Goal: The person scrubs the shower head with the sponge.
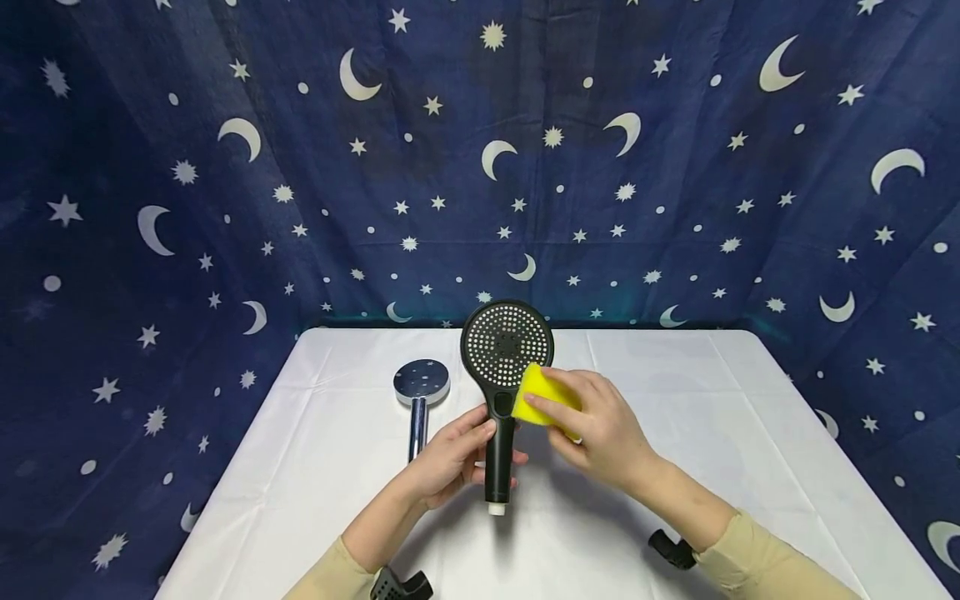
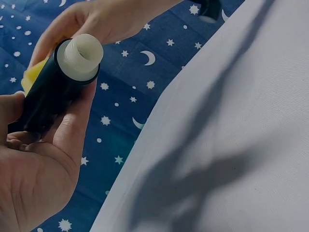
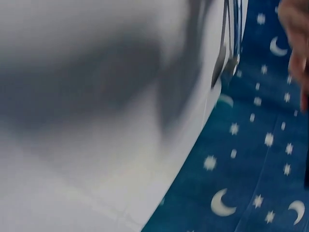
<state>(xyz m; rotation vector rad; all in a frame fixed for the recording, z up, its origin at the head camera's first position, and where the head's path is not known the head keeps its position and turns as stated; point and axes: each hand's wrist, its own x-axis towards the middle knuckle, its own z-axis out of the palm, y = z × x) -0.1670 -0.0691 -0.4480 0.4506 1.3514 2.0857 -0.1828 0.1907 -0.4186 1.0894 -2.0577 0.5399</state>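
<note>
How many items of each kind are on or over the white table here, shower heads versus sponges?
Shower heads: 2, the black shower head gripped at its handle by the left hand, and the chrome shower head lying on the table.
Sponges: 1, the yellow sponge held in the right hand against the black head.
Total: 3

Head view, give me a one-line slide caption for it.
Left hand holds a black shower head upright while the right hand presses a yellow sponge against it; a chrome shower head lies nearby.
</note>
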